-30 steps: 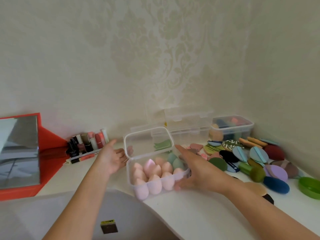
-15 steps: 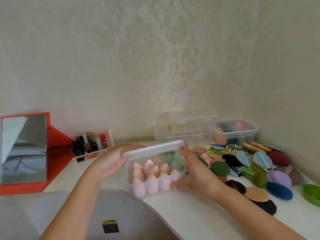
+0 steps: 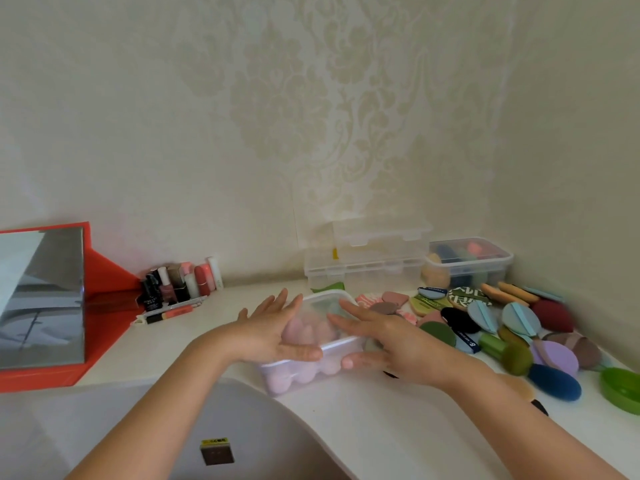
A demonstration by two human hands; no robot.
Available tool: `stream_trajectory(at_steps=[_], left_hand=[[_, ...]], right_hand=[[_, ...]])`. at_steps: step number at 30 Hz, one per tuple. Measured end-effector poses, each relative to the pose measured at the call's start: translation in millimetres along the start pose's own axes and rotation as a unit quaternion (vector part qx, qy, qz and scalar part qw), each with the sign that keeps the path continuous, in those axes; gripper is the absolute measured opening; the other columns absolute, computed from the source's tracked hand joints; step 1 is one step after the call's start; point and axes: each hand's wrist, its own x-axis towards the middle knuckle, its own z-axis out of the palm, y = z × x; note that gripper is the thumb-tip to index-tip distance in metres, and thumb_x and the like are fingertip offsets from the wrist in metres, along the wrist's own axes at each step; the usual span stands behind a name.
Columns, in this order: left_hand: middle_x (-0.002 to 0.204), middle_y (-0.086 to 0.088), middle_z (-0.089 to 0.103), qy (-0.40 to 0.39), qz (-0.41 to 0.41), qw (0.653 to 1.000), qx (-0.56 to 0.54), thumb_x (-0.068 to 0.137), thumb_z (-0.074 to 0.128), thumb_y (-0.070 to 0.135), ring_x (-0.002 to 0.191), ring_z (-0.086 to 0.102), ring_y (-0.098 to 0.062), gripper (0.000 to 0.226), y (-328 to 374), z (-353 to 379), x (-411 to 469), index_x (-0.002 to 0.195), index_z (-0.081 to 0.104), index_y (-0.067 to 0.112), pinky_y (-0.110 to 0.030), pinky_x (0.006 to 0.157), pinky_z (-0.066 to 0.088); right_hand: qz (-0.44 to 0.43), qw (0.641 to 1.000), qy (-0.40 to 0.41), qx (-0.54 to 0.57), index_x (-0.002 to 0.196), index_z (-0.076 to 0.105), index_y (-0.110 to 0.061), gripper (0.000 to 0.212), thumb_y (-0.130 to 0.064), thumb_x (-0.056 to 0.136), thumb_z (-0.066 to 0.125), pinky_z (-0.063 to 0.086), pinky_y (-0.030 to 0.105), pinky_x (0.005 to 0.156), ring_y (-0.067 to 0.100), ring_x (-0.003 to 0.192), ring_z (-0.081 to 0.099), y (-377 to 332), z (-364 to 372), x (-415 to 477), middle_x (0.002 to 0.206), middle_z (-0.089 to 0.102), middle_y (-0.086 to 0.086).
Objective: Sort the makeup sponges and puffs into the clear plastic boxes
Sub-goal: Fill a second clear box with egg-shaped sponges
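Clear plastic box [image 3: 313, 308]: stands on the white tabletop [image 3: 381, 431] near its front edge, between the two hands. Its lid lies on top, though motion blur leaves it unclear whether the lid is fully seated.
Pink sponges [image 3: 294, 375]: egg-shaped and packed inside the box, seen through its front wall and lid.
Left hand [image 3: 266, 336]: laid flat over the lid's left part. The fingers [image 3: 273, 306] are straight and spread apart, pointing toward the wall, and the thumb stretches along the front rim.
Right hand [image 3: 394, 341]: flat over the lid's right part. The fingers [image 3: 356, 311] are straight and slightly apart, angled to the left, and the thumb is against the box's front right corner.
Loose puffs [image 3: 519, 318]: many colours, heaped on the tabletop just right of the box.
Second box [image 3: 467, 263]: lidded, with coloured puffs inside, in the back right corner.
Empty boxes [image 3: 367, 261]: clear, stacked against the wall behind.
Cosmetics [image 3: 180, 282]: bottles and tubes at back left, beside a red-framed mirror [image 3: 41, 299].
Green dish [image 3: 621, 389]: at the far right edge.
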Motion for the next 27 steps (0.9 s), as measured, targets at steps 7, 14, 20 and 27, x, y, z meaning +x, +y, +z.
stream_trajectory(at_steps=[7, 14, 20, 27], left_hand=[[0.156, -0.005, -0.020, -0.035, -0.030, 0.997, 0.065, 0.065, 0.077, 0.050, 0.145, -0.012, -0.025, 0.129, 22, -9, -1, 0.144, -0.023, 0.029, -0.041, 0.116, 0.014], [0.155, -0.005, -0.016, 0.004, -0.037, 0.998, 0.055, 0.068, 0.070, 0.026, 0.144, -0.013, -0.027, 0.118, 22, 5, -3, 0.145, -0.020, 0.031, -0.056, 0.114, 0.007], [0.156, -0.002, -0.009, 0.046, -0.032, 0.998, 0.000, 0.065, 0.070, 0.023, 0.144, -0.011, -0.024, 0.116, 21, 9, -8, 0.148, -0.010, 0.034, -0.053, 0.115, 0.004], [0.155, 0.005, -0.012, 0.107, 0.004, 0.993, -0.044, 0.063, 0.074, 0.027, 0.144, -0.014, -0.015, 0.119, 43, -5, -30, 0.145, -0.011, 0.041, -0.046, 0.114, 0.004]], right_hand=[[-0.010, 0.997, 0.035, -0.062, 0.141, 0.034, -0.040, 0.061, -0.034, 0.088, 0.064, 0.007, 0.017, 0.111, 0.005, 0.143, 0.007, 5, 7, 7, 0.155, 0.017, -0.011], [-0.008, 0.995, 0.050, -0.091, 0.139, 0.041, -0.036, 0.058, -0.026, 0.088, 0.066, 0.005, 0.008, 0.104, 0.013, 0.145, 0.015, -1, 6, 6, 0.154, 0.023, -0.005], [-0.015, 0.995, 0.051, -0.083, 0.139, 0.043, -0.031, 0.052, -0.024, 0.091, 0.061, 0.005, 0.010, 0.106, 0.016, 0.145, 0.015, -7, 5, 3, 0.154, 0.025, -0.004], [-0.028, 0.991, 0.115, -0.063, 0.139, 0.037, -0.043, 0.058, -0.049, 0.086, 0.058, 0.027, 0.012, 0.110, -0.009, 0.129, 0.036, -9, -32, -26, 0.148, 0.032, -0.022]])
